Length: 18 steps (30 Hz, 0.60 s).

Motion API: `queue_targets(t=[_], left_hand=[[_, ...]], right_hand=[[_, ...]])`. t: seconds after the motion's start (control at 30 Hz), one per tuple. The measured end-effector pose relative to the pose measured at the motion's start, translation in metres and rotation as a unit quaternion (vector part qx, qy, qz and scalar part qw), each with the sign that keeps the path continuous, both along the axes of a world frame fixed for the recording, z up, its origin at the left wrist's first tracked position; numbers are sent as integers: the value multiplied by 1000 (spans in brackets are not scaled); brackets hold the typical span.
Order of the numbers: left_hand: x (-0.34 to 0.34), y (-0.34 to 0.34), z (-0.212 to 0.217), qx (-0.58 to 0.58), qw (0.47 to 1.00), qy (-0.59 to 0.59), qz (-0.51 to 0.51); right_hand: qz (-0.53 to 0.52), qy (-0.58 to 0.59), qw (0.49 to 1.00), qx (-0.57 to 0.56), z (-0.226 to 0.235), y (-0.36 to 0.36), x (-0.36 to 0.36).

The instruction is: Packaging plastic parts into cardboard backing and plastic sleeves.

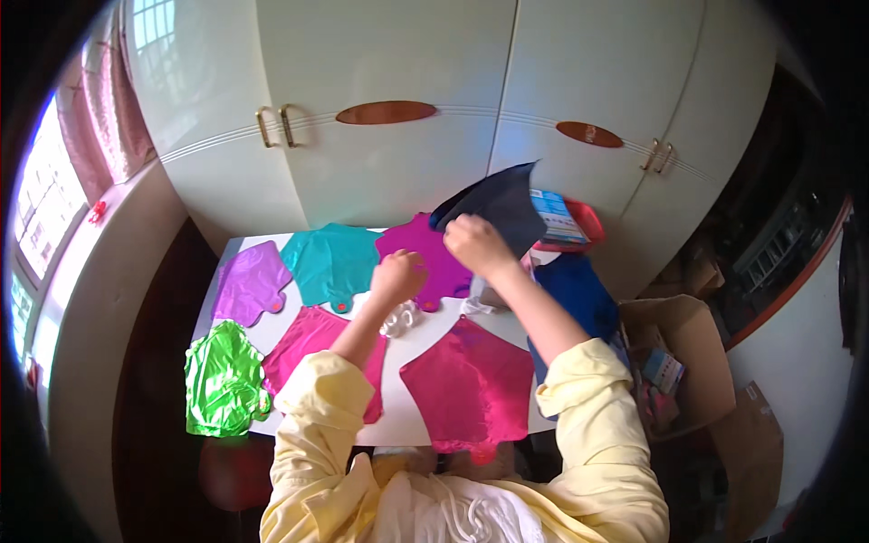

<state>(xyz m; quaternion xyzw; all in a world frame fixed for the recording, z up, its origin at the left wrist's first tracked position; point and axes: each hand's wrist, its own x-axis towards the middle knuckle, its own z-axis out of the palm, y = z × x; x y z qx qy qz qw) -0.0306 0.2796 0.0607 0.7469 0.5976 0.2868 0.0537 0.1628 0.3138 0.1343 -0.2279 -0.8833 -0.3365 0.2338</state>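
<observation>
My right hand [474,242] is closed on a thin black sheet [507,206], raised above the back of the table with one corner pointing up. My left hand [398,276] has its fingers curled in; whatever they hold, if anything, is hidden. Just below it lies a coil of white ribbon [400,320]. Flat, shiny pieces like uninflated foil balloons surround the hands: magenta [434,262], teal [330,262], purple [249,281], crinkled green [224,380], pink [312,348] and a deeper pink one [471,385] at the front edge. Small round tabs show on several.
A dark blue sheet [575,290] covers the table's right side. Behind it stands a red basket [588,222] with a blue-and-white packet [554,215]. An open cardboard box [701,362] sits to the right. Cream cupboard doors [389,172] rise behind the white table [398,389].
</observation>
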Motion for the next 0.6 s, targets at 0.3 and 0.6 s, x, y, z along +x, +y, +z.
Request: queue_targets(t=[0.3, 0.6], left_hand=[[-107, -18, -27, -79, 996, -43, -27], [-99, -1, -43, -99, 991, -65, -64]], right_hand=[[-54, 14, 938, -343, -119, 2, -84], [-80, 63, 929, -355, -128, 7, -85]])
